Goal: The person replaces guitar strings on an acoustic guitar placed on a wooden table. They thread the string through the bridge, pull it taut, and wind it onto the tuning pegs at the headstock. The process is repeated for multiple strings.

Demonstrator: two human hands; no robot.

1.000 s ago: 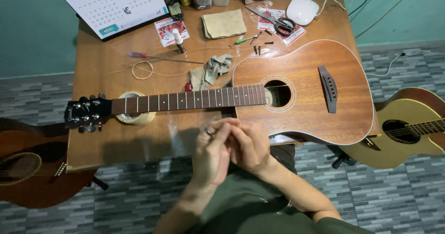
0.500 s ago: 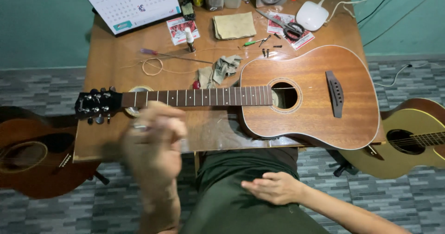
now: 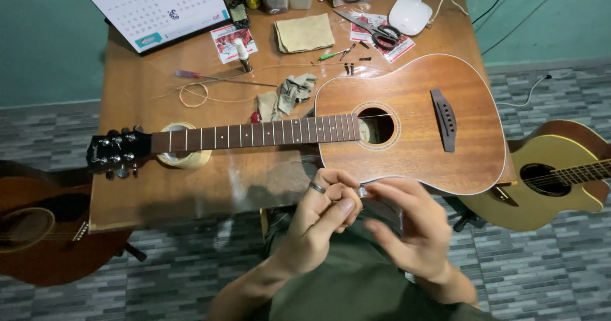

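An acoustic guitar (image 3: pixel 414 124) without strings lies flat on the wooden table (image 3: pixel 140 194), its headstock (image 3: pixel 114 152) to the left. The neck rests on a roll of tape (image 3: pixel 184 159). Both my hands meet over my lap, just off the table's front edge and below the guitar body. My left hand (image 3: pixel 321 209) wears a ring, and its curled fingers pinch a small shiny piece (image 3: pixel 363 192). My right hand (image 3: pixel 407 222) is blurred, with its fingertips reaching to the same piece. What the piece is cannot be made out.
On the table behind the guitar lie a calendar (image 3: pixel 159 6), scissors (image 3: pixel 375 31), a folded cloth (image 3: pixel 305 33), a crumpled rag (image 3: pixel 289 95), a coil of wire (image 3: pixel 194 94) and a screwdriver (image 3: pixel 191 75). Other guitars lean at the left (image 3: pixel 44 232) and right (image 3: pixel 554 174).
Half a second ago my left hand was swung out left toward the headstock while the right rested on my lap. Both hands have come back together in front of the guitar body.
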